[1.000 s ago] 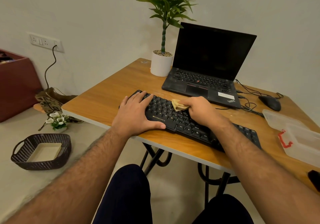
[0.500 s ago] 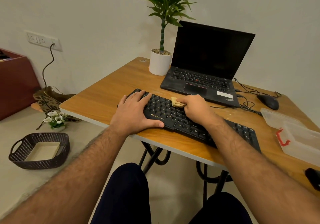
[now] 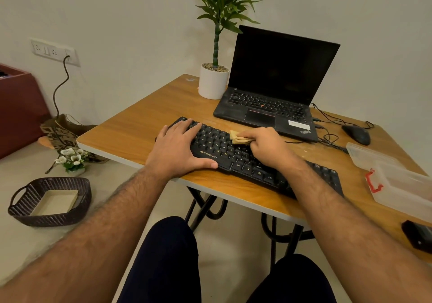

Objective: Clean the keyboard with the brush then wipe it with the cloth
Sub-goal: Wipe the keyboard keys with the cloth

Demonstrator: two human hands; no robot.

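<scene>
A person seated at a wooden table [image 3: 131, 136] wipes a black keyboard [image 3: 224, 155] that lies slantwise along the table's near edge, its left end close to the near left corner. The left hand [image 3: 177, 150] rests flat over that left end, fingers straight and close together across the keys, thumb stretched along the front edge: a steadying press rather than a grip. The right hand [image 3: 266, 146] sits over the middle keys, fingers curled round a small folded tan cloth [image 3: 238, 137], which sticks out past the fingertips toward the far rows and touches the keys there. The cloth looks soft and light, likely to bunch or slip free unless pinched by its folds; the keyboard appears light and rigid, prone to skid on the smooth top, so holding one end down seems wise. Its keycaps could snag the fabric. No brush can be seen. Behind the keyboard, toward the far edge, stand an open laptop [image 3: 275, 92] and a potted plant [image 3: 214, 80]; a clear box [image 3: 397, 178] lies at the right edge.
</scene>
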